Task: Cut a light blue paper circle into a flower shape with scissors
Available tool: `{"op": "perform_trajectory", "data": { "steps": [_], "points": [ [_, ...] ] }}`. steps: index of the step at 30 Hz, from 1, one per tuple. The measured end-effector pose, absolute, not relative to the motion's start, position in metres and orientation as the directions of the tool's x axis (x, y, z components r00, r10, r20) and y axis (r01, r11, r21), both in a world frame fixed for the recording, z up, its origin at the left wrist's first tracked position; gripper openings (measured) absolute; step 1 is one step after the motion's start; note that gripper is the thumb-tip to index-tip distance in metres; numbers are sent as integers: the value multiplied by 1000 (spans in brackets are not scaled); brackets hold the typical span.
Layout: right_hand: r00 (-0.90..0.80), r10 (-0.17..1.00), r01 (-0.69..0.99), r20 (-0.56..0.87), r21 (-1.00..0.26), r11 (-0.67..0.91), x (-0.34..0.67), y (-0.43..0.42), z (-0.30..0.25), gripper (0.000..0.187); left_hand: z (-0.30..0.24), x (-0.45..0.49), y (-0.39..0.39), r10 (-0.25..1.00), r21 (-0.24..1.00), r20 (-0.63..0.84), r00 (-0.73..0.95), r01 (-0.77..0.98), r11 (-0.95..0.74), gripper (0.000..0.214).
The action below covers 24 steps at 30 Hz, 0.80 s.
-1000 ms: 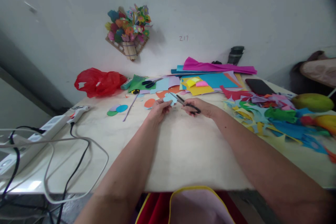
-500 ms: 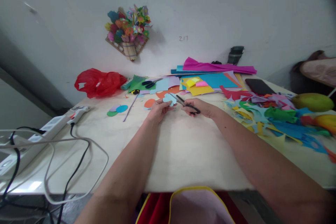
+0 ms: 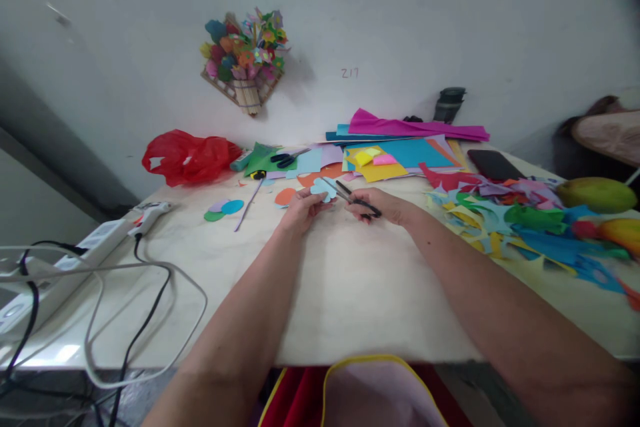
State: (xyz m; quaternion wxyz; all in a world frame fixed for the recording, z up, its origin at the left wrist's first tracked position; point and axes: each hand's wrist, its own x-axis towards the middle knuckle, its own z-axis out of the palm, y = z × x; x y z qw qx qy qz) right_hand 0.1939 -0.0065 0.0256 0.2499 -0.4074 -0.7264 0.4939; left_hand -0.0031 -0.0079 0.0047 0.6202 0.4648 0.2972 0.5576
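Paper flower (image 3: 318, 187), pale blue, scalloped

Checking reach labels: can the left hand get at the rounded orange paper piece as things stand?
Probably yes: the rounded orange paper piece lies beside the left hand, apparently uncovered; but that hand holds the light blue scalloped paper piece.

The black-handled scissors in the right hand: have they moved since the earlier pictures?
No, the black-handled scissors show no clear shift in any direction against the yellow paper sheet beyond them.
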Motion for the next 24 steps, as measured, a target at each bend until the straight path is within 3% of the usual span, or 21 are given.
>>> {"op": "perform_trajectory", "data": {
  "steps": [24],
  "points": [
    [-541, 840, 324, -46, -933, 158, 192, -7, 26, 23, 3, -3, -5, 971, 898, 142, 195, -438, -44, 19]
  ]
}}
